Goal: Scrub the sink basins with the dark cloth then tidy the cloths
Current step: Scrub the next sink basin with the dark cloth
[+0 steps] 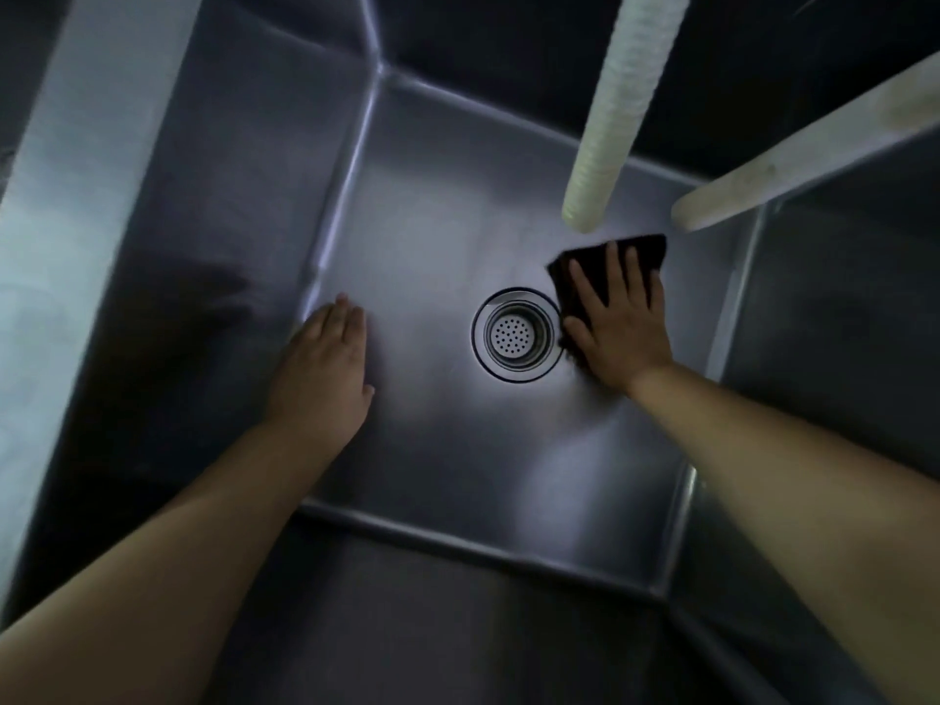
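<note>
Head view looks straight down into a deep steel sink basin [447, 450], dimly lit, with both of the person's bare forearms reaching in from the near edge. Her or his right hand [618, 330] lies flat on the dark cloth [638, 251], fingers [585, 284] straight and spread wide, pressing it against the basin floor rather than curling round it. The cloth sits just right of the drain strainer [518, 334], its near corner touching the strainer's outer ring, and its far edge pokes out beyond the fingertips. The left hand [325, 363] is on the left side of the basin floor, close to the seam where the floor meets the left wall; its fingers are straight and held together, holding nothing, palm down. Whether it actually rests on the metal or floats just above it I cannot tell. A blurred dark reflection of that hand shows on the left wall. Two pale tubes hang in from the far side: a ribbed white hose [618, 114] ending just above the cloth's far edge, and a smooth off-white spout [793, 155] slanting in from the upper right, its tip near the hose's end but apart from it.
</note>
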